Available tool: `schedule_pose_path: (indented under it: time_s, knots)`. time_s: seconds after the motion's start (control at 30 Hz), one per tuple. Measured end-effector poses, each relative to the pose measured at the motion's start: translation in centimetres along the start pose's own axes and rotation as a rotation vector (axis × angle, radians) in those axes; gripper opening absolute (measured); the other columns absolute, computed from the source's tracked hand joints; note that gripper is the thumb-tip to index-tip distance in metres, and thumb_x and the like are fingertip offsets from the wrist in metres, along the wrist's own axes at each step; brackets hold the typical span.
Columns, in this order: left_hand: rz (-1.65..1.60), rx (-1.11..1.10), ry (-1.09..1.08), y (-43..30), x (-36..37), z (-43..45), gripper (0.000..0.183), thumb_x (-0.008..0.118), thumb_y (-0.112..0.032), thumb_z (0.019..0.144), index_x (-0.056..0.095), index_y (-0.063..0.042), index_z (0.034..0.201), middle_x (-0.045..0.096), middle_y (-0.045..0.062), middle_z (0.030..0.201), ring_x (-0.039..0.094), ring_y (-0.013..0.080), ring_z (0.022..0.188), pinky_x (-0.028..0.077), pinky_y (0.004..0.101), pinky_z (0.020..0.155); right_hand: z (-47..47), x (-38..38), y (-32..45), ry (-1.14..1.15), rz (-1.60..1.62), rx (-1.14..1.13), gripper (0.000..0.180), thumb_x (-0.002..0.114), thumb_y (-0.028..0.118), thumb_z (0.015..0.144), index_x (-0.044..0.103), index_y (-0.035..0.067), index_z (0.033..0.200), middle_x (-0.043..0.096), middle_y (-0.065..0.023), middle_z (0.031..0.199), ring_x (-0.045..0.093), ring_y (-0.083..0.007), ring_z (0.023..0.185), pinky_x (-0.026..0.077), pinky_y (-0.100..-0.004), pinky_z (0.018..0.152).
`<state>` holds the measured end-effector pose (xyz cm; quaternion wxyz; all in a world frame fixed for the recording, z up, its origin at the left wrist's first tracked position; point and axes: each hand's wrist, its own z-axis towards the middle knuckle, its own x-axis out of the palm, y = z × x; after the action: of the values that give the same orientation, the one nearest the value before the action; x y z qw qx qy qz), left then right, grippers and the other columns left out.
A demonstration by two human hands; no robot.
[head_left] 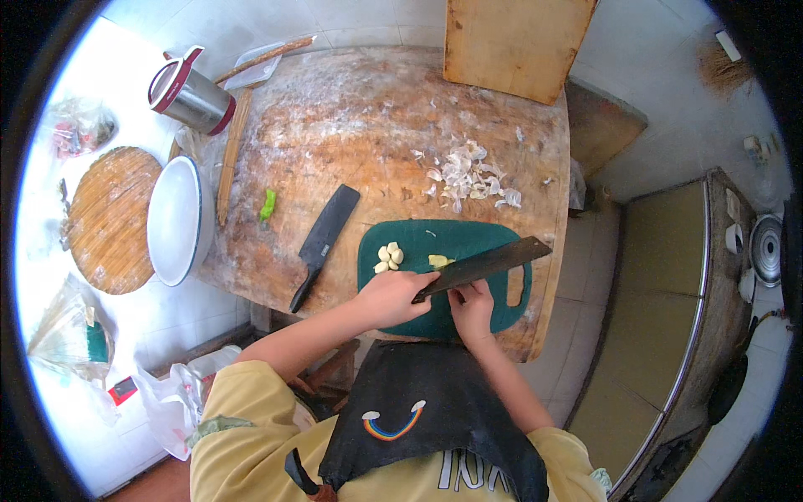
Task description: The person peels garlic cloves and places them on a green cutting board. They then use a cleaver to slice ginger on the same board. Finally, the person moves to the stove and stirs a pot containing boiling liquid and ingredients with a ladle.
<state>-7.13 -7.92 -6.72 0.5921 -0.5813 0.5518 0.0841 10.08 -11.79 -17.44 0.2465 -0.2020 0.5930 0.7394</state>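
Note:
My left hand [396,297] grips the handle end of a dark cleaver [492,263], whose blade slants up to the right over a green cutting board [376,235]. The fingertips of my right hand [472,309] meet at the blade's lower edge; whether they pinch anything is hidden. Several peeled garlic cloves [390,256] lie grouped on the board's left side. A pale yellow food piece [440,260] sits just beyond the blade, partly covered by it. Above it is a small pale scrap [430,233].
Left of the board lies a black knife [329,226], and farther left a green pepper piece [268,205]. Garlic skins [469,174] are heaped on the floury wooden table [351,119]. A white basin [179,221], a steel jug [193,94] and a wooden board [517,47] stand around the edges.

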Motion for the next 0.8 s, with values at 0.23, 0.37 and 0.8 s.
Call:
schedule_pose_path:
  time_s: [0.23, 0.37, 0.8]
  knots:
    - [0.061, -0.056, 0.090, -0.4, 0.1, -2.7, 0.045, 0.054, -0.025, 0.077, 0.053, -0.005, 0.117, 0.062, 0.019, 0.082, 0.061, 0.0336, 0.073, 0.050, 0.0418, 0.068, -0.7, 0.1, -0.6, 0.058, -0.098, 0.014, 0.026, 0.068, 0.008, 0.062, 0.065, 0.007, 0.087, 0.062, -0.0109, 0.090, 0.058, -0.0318, 0.083, 0.048, -0.0400, 0.074]
    - [0.054, -0.056, 0.087, -0.1, 0.3, -2.6, 0.045, 0.054, -0.026, 0.077, 0.052, -0.004, 0.116, 0.062, 0.019, 0.082, 0.061, 0.0340, 0.072, 0.050, 0.0420, 0.068, -0.7, 0.1, -0.8, 0.063, -0.130, -0.025, 0.027, 0.068, 0.009, 0.062, 0.065, 0.008, 0.089, 0.063, -0.0109, 0.089, 0.058, -0.0321, 0.084, 0.048, -0.0405, 0.074]
    - [0.102, -0.084, 0.133, 0.6, 0.6, -3.5, 0.047, 0.056, -0.025, 0.076, 0.051, -0.003, 0.117, 0.062, 0.019, 0.080, 0.062, 0.0328, 0.071, 0.050, 0.0423, 0.065, -0.9, 0.0, -0.3, 0.072, -0.117, 0.041, 0.024, 0.066, 0.007, 0.062, 0.065, 0.006, 0.086, 0.062, -0.0117, 0.091, 0.057, -0.0325, 0.087, 0.048, -0.0400, 0.073]
